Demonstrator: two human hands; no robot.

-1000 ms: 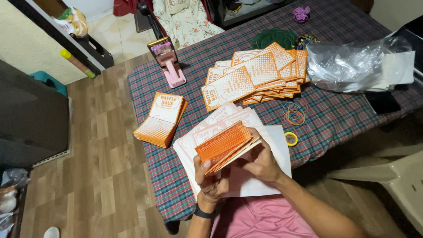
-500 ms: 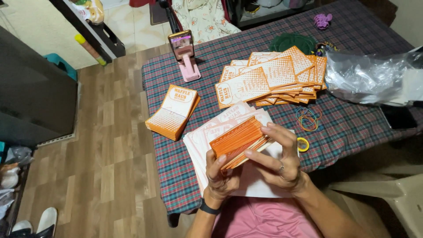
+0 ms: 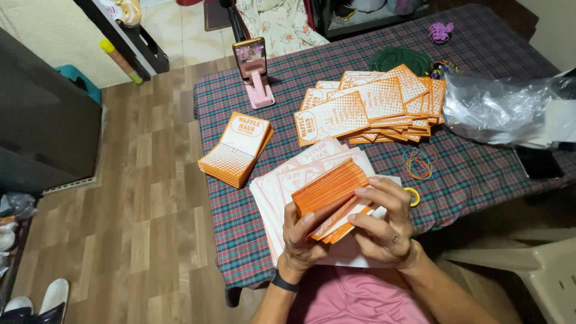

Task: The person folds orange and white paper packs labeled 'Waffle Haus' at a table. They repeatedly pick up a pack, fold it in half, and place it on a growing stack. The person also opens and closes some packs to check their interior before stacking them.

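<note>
Step in hand: squaring a stack (image 3: 329, 193) of orange printed paper bags, held on edge between both hands above a white pile (image 3: 288, 183) of flat bags on the table (image 3: 480, 174).
Left hand (image 3: 303, 237): closed around the stack's lower left end, thumb on the near face, fingers behind it.
Right hand (image 3: 384, 225): half curled, fingertips pressing the stack's right end and a few loose bags that stick out below.
Stack position: just above the near table edge, in front of the person, apart from the other stacks.
Method, as a judgement: hold the left grip firm; push the protruding bags in with the right fingertips until all edges sit flush; keep the stack over the pile so a slipped bag lands on the table.
Risk, as a judgement: a loose grip would let the lower bags fan out.
Nearby: side stack (image 3: 235, 150) to the left; spread heap (image 3: 369, 105) beyond; rubber bands (image 3: 418, 163) to the right; phone on stand (image 3: 255, 63); clear plastic bag (image 3: 498, 111).
Change since earlier frame: the right hand has shifted from the stack's top edge to its right end; the camera view has tilted slightly.
</note>
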